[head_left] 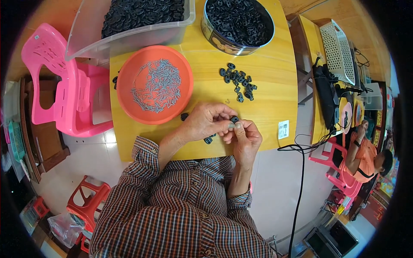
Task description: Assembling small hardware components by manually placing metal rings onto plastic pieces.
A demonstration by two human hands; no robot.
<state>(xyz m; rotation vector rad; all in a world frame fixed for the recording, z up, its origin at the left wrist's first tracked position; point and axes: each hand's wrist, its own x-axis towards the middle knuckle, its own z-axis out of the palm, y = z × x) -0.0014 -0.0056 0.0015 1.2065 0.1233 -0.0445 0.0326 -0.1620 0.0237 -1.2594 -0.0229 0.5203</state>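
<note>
Over the table's near edge, my left hand and my right hand meet, with thumbs and fingertips pinched around one small black plastic cord lock. My fingers cover part of it. Several more cord locks lie beneath my hands, partly hidden. Ahead of my hands spreads a loose group of black cord locks. Left of them stands an orange-red bowl holding many thin, silvery metal pieces that look like small springs. One tiny thin piece rests on the wood near my left fingertips.
A clear plastic bin and a round tin, both full of black pieces, stand at the table's far side. A white label lies at right. Pink chair at left; black cable and another seated person at right.
</note>
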